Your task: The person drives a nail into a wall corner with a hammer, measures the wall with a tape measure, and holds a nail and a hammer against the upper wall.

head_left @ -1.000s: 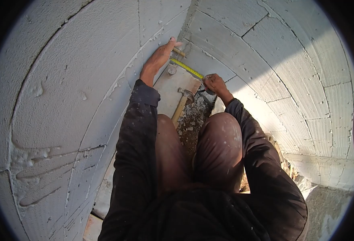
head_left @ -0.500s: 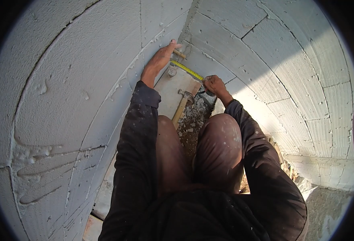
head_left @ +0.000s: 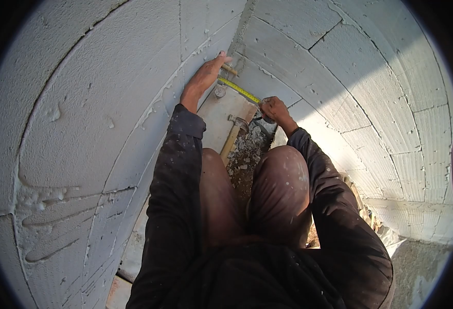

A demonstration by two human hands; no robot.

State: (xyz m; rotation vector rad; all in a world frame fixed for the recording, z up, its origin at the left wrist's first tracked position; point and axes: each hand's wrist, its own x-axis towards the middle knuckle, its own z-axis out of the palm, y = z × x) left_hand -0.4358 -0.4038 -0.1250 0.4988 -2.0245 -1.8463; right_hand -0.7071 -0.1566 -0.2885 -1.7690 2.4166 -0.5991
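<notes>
A yellow tape measure blade stretches between my two hands near the corner of the block walls. My right hand is closed around the tape's case, which it mostly hides. At the blade's far end, my left hand lies against the left wall; its fingertips are partly hidden and I cannot make out whether they grip anything. Beside those fingers a short wooden stick juts out. Below the blade, a hammer with a wooden handle rests on a pale board.
Light block walls rise on the left and on the right, meeting in a corner ahead. Rubble lies between the board and my knees. Debris sits at the lower right by the wall.
</notes>
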